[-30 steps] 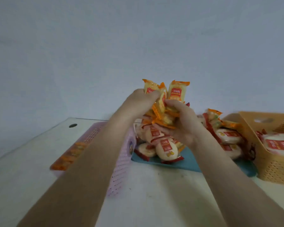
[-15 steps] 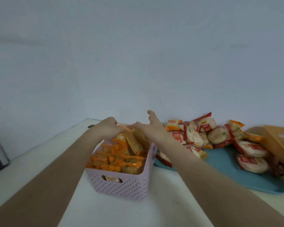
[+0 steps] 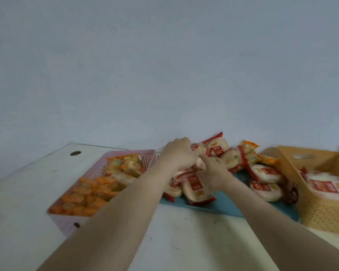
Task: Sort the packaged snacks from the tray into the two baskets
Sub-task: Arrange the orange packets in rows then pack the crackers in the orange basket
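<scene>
A blue tray (image 3: 227, 204) holds a pile of red-and-white snack packets (image 3: 264, 173), with an orange-edged packet (image 3: 250, 148) on the pile's far side. To the left, a pink basket (image 3: 129, 152) is filled with orange packets (image 3: 90, 192). On the right stands a tan basket (image 3: 321, 214) with red-and-white packets (image 3: 325, 185) inside. My left hand (image 3: 178, 154) is over the pile's left end, fingers curled round a red-and-white packet. My right hand (image 3: 211, 174) lies just beside it on the packets, back up; its fingertips are hidden.
The baskets and tray sit on a white table (image 3: 184, 241) against a pale wall. A round hole (image 3: 75, 153) is in the table's far left corner. My forearms cross the table's front part.
Both hands have left the pink basket, where they set down the orange packets, and have moved right onto the tray's pile. The view has swung right, showing the tan basket again.
</scene>
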